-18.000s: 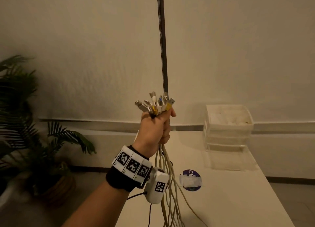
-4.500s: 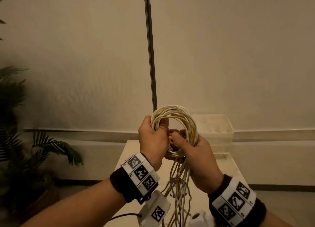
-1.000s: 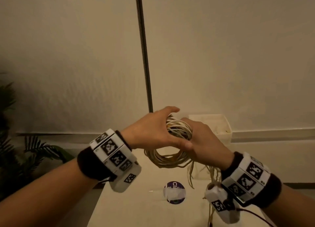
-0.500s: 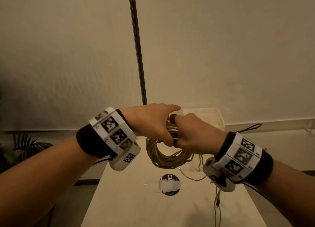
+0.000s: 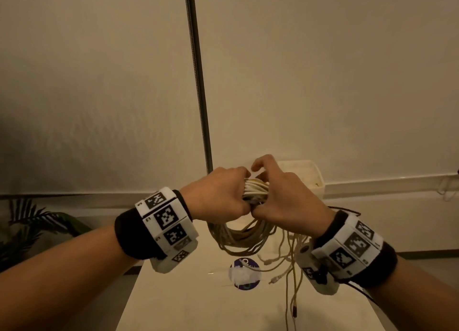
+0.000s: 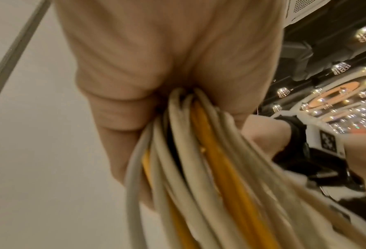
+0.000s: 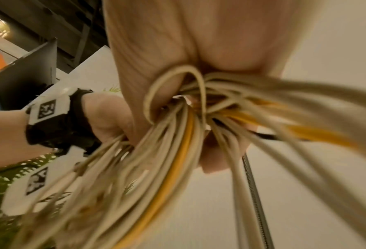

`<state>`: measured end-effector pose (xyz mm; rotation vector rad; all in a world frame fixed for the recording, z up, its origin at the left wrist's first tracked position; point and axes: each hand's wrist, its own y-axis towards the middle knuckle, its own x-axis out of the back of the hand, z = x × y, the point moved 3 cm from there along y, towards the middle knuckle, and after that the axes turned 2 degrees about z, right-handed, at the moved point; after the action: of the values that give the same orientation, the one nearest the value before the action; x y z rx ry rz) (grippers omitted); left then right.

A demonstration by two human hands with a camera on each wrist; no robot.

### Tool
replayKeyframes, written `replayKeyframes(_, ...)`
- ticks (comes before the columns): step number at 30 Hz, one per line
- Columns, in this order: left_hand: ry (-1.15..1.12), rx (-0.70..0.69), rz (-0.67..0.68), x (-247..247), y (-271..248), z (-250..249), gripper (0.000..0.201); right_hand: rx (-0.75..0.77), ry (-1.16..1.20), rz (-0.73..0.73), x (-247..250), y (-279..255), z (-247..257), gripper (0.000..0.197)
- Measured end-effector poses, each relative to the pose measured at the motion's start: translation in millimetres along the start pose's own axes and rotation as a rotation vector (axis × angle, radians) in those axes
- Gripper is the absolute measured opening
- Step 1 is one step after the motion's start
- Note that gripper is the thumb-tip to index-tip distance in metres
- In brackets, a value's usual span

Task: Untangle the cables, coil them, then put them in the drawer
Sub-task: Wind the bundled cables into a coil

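1. Tabletop (image 5: pixel 178 303): pale, long, running away toward the wall; held above its far half, the cable bundle.
2. Drawer unit (image 5: pixel 314 179): pale translucent plastic, at the tabletop's far end, just behind the hands.
3. Cable bundle (image 5: pixel 244 241): many thin cream cables with a few yellow ones, wound into a round hanging coil; loose ends (image 5: pixel 290 276) trailing down on the right to the tabletop, small plugs at their tips.
4. Left hand (image 5: pixel 218 196): clenched round the top of the coil, strands emerging from the fist in the left wrist view.
5. Right hand (image 5: pixel 285 199): grasping the same top section, forefinger and thumb raised and curved.
6. Round dark sticker (image 5: pixel 244 274): on the tabletop under the coil; white patch over the centre, lettering not legible.
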<state>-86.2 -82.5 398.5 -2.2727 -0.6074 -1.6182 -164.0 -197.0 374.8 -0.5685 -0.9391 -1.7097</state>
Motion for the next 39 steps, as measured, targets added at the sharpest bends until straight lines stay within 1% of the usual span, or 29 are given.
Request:
replayKeyframes(2,-0.088,-0.038,-0.109,5,-1,1,0.028,-0.081,0.123,-0.053,4,-3,-5,0.062)
replayKeyframes(3,-0.141,-0.048,-0.149,6,-1,3,0.023,-0.107,0.158,-0.062,4,-5,-7,0.058)
replayKeyframes(5,-0.287,-0.029,-0.205,8,-2,7,0.023,-0.123,0.271,-0.079,8,-7,-12,0.044)
replayKeyframes(7,-0.486,0.011,-0.285,12,0,14,0.019,-0.148,0.600,-0.107,8,-8,-15,0.033)
replayKeyframes(8,-0.598,0.030,-0.331,14,1,16,0.013,-0.161,0.771,-0.129,5,-9,-17,0.030)
replayKeyframes(9,-0.714,0.044,-0.368,14,3,17,0.008,-0.165,0.889,-0.170,1,-9,-16,0.028)
replayKeyframes(11,-0.892,0.047,-0.404,9,5,12,0.011,-0.182,1.027,-0.297,-13,-12,-13,0.026)
replayKeyframes(13,-0.998,0.040,-0.422,-3,6,7,0.011,-0.231,1.161,-0.420,-25,-14,-12,0.021)
replayKeyframes(14,-1.042,0.049,-0.441,-9,7,7,0.012,-0.247,1.220,-0.443,-28,-15,-12,0.021)
replayKeyframes(16,-1.133,0.089,-0.493,-22,7,12,0.013,-0.265,1.269,-0.416,-30,-15,-15,0.023)
replayKeyframes(18,-1.196,0.133,-0.530,-32,9,16,0.012,-0.281,1.187,-0.393,-31,-13,-18,0.017)
replayKeyframes(20,-1.205,0.169,-0.542,-42,10,17,0.012,-0.324,1.014,-0.437,-31,-10,-23,0.004)
replayKeyframes(21,-1.169,0.181,-0.533,-46,10,18,0.013,-0.341,0.924,-0.464,-30,-9,-26,0.007)
replayKeyframes(22,-1.112,0.181,-0.512,-47,10,19,0.015,-0.336,0.845,-0.466,-27,-8,-27,0.008)
replayKeyframes(24,-1.002,0.156,-0.409,-44,8,25,0.020,-0.296,0.710,-0.413,-19,-6,-26,0.012)
replayKeyframes(26,-0.924,0.102,-0.301,-33,4,31,0.037,-0.240,0.611,-0.321,-9,-3,-25,0.012)
replayKeyframes(27,-0.852,0.085,-0.276,-25,2,33,0.050,-0.222,0.569,-0.276,-3,-1,-25,0.010)
replayKeyframes(29,-0.659,0.051,-0.270,-6,0,33,0.076,-0.183,0.481,-0.195,4,4,-23,0.009)
replayKeyframes(31,-0.496,-0.017,-0.206,11,1,25,0.092,-0.129,0.384,-0.105,7,8,-16,0.009)
replayKeyframes(32,-0.444,-0.057,-0.151,17,3,20,0.095,-0.098,0.331,-0.062,7,10,-11,0.008)
replayKeyframes(33,-0.418,-0.083,-0.097,22,6,15,0.094,-0.068,0.274,-0.023,8,11,-6,0.008)
replayKeyframes(35,-0.410,-0.115,-0.011,26,9,7,0.078,-0.023,0.169,0.037,11,15,4,0.014)
replayKeyframes(37,-0.377,-0.122,0.010,25,11,3,0.057,0.015,0.099,0.071,17,19,11,0.019)
replayKeyframes(39,-0.401,-0.115,0.000,18,12,6,0.043,0.012,0.078,0.085,19,20,12,0.020)
